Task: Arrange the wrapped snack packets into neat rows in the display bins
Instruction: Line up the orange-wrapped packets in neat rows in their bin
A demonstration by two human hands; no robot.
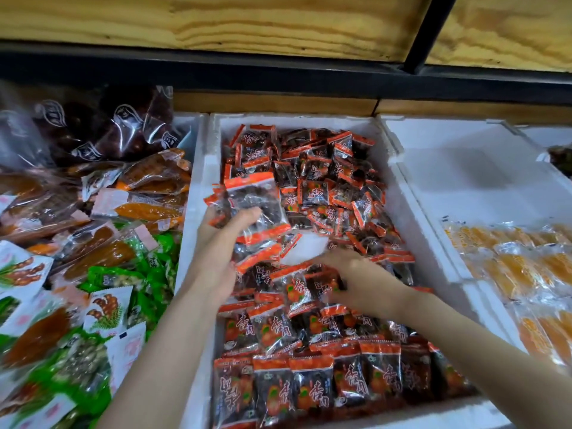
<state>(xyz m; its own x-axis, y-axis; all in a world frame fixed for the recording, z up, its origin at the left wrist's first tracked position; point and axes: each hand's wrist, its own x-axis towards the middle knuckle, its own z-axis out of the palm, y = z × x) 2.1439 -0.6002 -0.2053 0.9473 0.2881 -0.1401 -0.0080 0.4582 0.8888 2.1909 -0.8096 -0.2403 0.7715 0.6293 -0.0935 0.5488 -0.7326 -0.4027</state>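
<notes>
Snack packets [312, 388] w/ red-orange ends are sitting in the centre foam bin [198, 187], and we are working in that bin only.

Done, as we are judging it: the near rows [297, 332] are lying flat, labels up, side by side across the bin width, approx. two to three rows deep. The nearest row is looking tidiest; the one beyond it is overlapping a bit.

Left to do: the far half is holding a loose heap [334, 181], packets tilting every way, no row order. Between heap and rows a bare patch [305, 247] of bin floor is showing, i.e. probably the next row slot.

Hands: our left hand [223, 243] is hovering over the bin's left side, fingers and thumb curling round a bunch [253, 199] of several packets, held above the heap. Our right hand [356, 277] is reaching palm-down onto the far edge of the rows, just beside the bare patch. Motion blur is hiding the fingertips, so we cannot tell whether it is pinching a packet or pressing flat.

Est. progress: under half for this bin. Neighbouring bins: mixed packets [108, 264] at left are lying jumbled; yellow packets [526, 267] at right are looking partly lined up.
</notes>
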